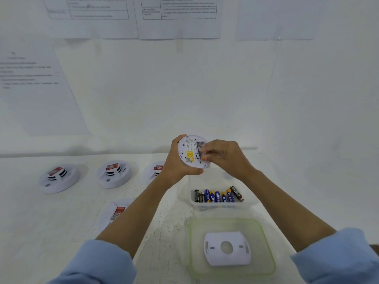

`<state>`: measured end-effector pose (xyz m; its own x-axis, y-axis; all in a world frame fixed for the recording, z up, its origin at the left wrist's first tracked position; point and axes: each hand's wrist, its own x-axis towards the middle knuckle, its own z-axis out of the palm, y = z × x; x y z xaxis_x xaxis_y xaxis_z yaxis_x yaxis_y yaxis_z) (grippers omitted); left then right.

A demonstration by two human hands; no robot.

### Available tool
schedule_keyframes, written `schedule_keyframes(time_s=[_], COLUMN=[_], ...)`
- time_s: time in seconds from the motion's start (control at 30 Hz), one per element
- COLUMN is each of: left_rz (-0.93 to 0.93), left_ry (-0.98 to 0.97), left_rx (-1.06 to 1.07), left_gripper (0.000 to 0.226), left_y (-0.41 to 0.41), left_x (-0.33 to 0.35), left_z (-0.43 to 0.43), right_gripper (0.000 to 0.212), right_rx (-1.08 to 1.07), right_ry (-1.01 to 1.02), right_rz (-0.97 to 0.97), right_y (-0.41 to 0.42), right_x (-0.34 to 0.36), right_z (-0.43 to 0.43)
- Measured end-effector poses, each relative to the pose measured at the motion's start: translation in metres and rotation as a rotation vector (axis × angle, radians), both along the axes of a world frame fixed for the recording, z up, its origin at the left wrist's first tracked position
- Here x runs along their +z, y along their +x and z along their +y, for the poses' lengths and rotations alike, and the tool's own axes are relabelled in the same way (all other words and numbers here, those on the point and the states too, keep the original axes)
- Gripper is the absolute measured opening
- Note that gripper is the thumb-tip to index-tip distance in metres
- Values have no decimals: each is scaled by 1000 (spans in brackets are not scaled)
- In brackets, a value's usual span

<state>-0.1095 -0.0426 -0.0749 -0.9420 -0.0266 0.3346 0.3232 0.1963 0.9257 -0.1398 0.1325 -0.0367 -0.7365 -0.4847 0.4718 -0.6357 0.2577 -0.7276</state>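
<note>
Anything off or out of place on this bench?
Minor only. In the clear tub, the black battery at the right end lies askew, slanted against the row of blue ones. The white mounting plate sits on the green-rimmed lid, off the detector that the left hand holds. No spill or damage visible.

We cannot tell whether the fingers (205, 154) of the right hand (225, 157) pinch anything: they are blurred and cover the open recess in the smoke detector (191, 153). Its label print is too small to read. The left forearm (143, 201) hides part of the far detector (157, 168) and the near detector (117, 212) on the bench (61, 232). The wall sheets (178, 17) are blurred and cut off at the top.
</note>
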Motion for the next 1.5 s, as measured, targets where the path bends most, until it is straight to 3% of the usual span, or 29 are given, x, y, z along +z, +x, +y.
schedule_keyframes(time_s=[0.1, 0.2, 0.3, 0.43, 0.67, 0.83, 0.87, 0.93, 1.03, 1.1, 1.2, 1.27, 1.37, 1.43, 1.5], left_rz=[-6, -26, -44, -48, -55, -50, -50, -57, -65, -67, -54, -51, -47, -43, -44], left_ry=[-13, -28, -5, 9, 7, 5, 8, 10, 4, 5, -6, -16, -27, -33, -32], left_rx=[-12, -29, -41, -58, -48, -20, -17, -7, 6, 4, 4, 7, 0, -6, -14], left_gripper=[103, 105, 107, 106, 105, 108, 107, 108, 109, 107, 108, 108, 108, 107, 107], left_y=[1, 2, 3, 4, 1, -6, -8, -10, -12, -13, -14, -16, -17, -17, -16], left_x=[2, 3, 5, 9, 9, 11, 9, 5, 0, -1, -1, -1, -1, -1, 0], left_z=[-1, 0, 0, 0, -1, -14, -16, -19, -20, -20, -19, -19, -20, -21, -20], right_gripper=[22, 19, 24, 36, 29, 20, 22, 23, 29, 35, 19, 6, 27, 7, 12], right_rx=[11, 0, -20, 92, 137, -68, -145, -215, -168, -145, -165, -189, -155, -158, -204], right_ry=[148, 126, 105, 71, 34, -185, -89, 303, 777, 907, 1004, 1010, 939, 808, 581], right_rz=[137, 127, 32, -300, -352, -542, -517, -387, -252, -225, -144, -103, -185, -246, -335], right_y=[1, -1, -8, -11, -15, -37, -43, -56, -67, -74, -76, -75, -71, -69, -68], right_x=[-4, 0, 8, 19, 19, 13, 9, -1, -13, -19, -28, -31, -26, -17, -8], right_z=[4, 5, 4, 3, -4, -12, -13, -17, -27, -33, -38, -38, -33, -27, -19])
